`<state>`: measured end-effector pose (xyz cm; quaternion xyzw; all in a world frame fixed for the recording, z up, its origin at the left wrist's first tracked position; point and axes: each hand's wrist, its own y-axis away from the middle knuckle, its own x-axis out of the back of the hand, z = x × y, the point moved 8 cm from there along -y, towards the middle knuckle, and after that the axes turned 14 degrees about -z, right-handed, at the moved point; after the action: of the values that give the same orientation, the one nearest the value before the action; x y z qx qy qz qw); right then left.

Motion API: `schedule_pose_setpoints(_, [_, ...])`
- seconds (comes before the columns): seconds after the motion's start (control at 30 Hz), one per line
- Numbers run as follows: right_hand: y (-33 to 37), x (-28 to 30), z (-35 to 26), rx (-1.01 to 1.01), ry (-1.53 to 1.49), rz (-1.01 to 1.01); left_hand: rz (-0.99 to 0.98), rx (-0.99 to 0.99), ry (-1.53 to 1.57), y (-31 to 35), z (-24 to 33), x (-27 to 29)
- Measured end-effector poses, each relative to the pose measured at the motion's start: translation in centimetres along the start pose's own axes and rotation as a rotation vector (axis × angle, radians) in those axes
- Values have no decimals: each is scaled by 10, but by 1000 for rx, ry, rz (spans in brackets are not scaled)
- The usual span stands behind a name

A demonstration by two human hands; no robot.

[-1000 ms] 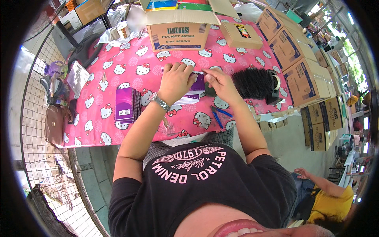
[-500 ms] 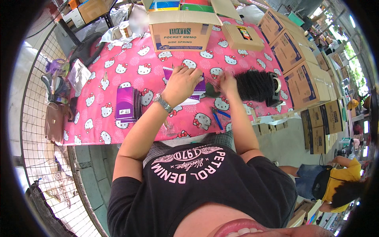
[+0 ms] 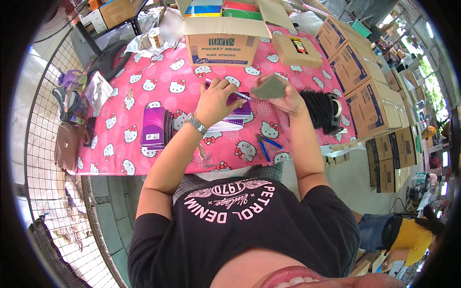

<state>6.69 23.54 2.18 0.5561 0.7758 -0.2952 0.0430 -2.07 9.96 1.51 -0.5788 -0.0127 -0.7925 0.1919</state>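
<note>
My left hand (image 3: 220,101) is closed on a small purple notebook (image 3: 244,110), fingers over its upper edge. In my right hand (image 3: 292,100) is a flat grey-green piece (image 3: 269,88), its material unclear, tilted up off the table. A thin spiral wire (image 3: 273,106) runs from the notebook's edge to beneath my right fingers. Loose white-edged pads (image 3: 224,126) lie under the notebook. To the left stands a stack of purple spiral notebooks (image 3: 153,126). Blue-handled pliers (image 3: 267,145) rest nearer me.
Right of my right hand lie a heap of black spiral wires (image 3: 312,106) and a tape dispenser (image 3: 333,115). An open carton (image 3: 221,45) of notebooks and a flat brown box (image 3: 297,52) stand at the back. Stacked cartons (image 3: 367,103) line the right side; a person in yellow (image 3: 410,237) is beyond.
My right hand has risen from the table, lifting the grey-green piece with it. The spiral wire now shows between both hands. My left hand stays on the notebook.
</note>
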Motion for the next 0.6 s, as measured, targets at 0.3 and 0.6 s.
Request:
schedule_pose_setpoints(0.3, [-1,23,13,-512,617,-17,23,-64,71,-3,5,-1])
schedule_pose_setpoints(0.6, [-5,-2,0,-173,-8,-17,18,-38,57,-3,3,5])
